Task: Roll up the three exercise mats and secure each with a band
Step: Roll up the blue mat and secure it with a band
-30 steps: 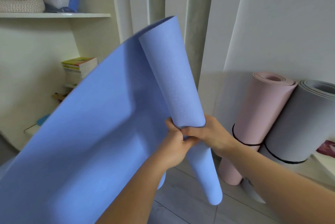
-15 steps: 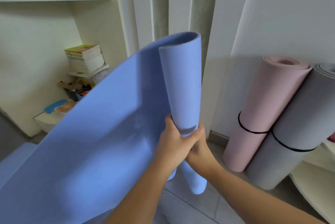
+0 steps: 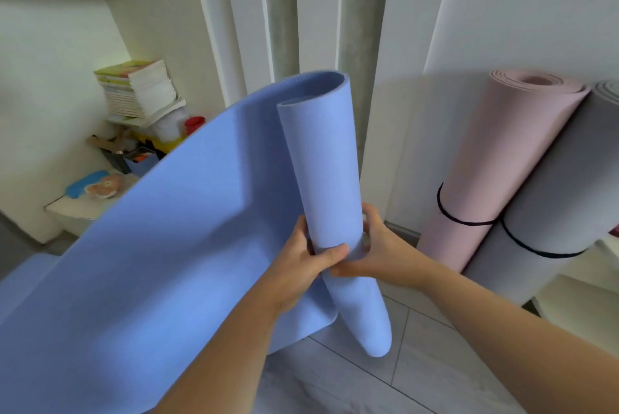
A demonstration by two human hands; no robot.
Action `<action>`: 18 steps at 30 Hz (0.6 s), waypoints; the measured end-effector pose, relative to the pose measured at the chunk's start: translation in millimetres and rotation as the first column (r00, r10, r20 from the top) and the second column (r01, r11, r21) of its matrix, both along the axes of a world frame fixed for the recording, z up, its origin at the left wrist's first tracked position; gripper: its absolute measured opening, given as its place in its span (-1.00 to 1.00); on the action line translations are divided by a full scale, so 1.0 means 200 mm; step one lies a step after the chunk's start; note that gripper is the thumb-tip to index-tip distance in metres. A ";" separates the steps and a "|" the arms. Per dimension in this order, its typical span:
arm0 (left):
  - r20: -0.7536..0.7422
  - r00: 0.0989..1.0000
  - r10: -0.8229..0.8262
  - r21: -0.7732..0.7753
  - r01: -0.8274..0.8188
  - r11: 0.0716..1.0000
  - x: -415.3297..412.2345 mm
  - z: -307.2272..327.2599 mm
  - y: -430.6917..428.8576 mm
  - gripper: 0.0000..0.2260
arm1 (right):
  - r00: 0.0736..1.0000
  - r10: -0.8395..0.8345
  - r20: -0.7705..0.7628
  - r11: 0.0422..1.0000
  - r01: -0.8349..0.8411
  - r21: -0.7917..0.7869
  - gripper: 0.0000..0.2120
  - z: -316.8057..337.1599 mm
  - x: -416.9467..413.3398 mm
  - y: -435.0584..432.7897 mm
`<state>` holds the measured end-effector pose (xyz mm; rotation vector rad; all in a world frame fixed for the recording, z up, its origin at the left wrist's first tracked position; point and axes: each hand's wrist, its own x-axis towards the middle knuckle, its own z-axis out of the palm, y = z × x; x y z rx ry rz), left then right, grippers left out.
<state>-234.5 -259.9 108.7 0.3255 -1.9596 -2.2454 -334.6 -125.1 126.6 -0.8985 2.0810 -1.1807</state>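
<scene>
A blue exercise mat (image 3: pixel 321 165) is partly rolled into an upright tube in the middle of the view, and its loose sheet spreads down to the lower left. My left hand (image 3: pixel 301 263) grips the tube from the left with the thumb across its front. My right hand (image 3: pixel 378 246) wraps it from the right at the same height. A rolled pink mat (image 3: pixel 495 159) leans on the wall at the right with a black band (image 3: pixel 462 220) around it. Beside it leans a rolled grey mat (image 3: pixel 556 206), also ringed by a black band (image 3: pixel 539 249).
A low white shelf (image 3: pixel 67 209) at the left carries a stack of books (image 3: pixel 140 88), small boxes and clutter. Curtains hang behind the blue tube. Pale floor tiles (image 3: pixel 368 387) show below the mat. Another white ledge (image 3: pixel 576 299) sits at the lower right.
The blue tube has swung from tilted to nearly upright and shifted right as the view dropped. Both hands have regripped around the tube, and the roll looks a little thicker.
</scene>
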 end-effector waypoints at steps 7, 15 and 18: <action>-0.035 0.999 0.026 0.169 -0.020 0.985 -0.07 0.01 0.05 -0.50 | 0.998 -0.025 0.064 0.987 0.035 -0.159 -0.26 0.03 -0.05 -0.04; 0.019 0.977 0.210 -0.269 -0.198 0.943 -0.18 0.12 0.14 -0.63 | 0.912 -0.394 -0.114 0.902 0.360 -0.237 -0.48 -0.02 -0.10 0.01; 0.024 0.960 0.278 -0.572 -0.215 0.792 -0.14 0.27 0.17 -0.61 | 0.857 -0.488 -0.167 0.863 0.445 -0.240 -0.51 0.03 -0.11 0.02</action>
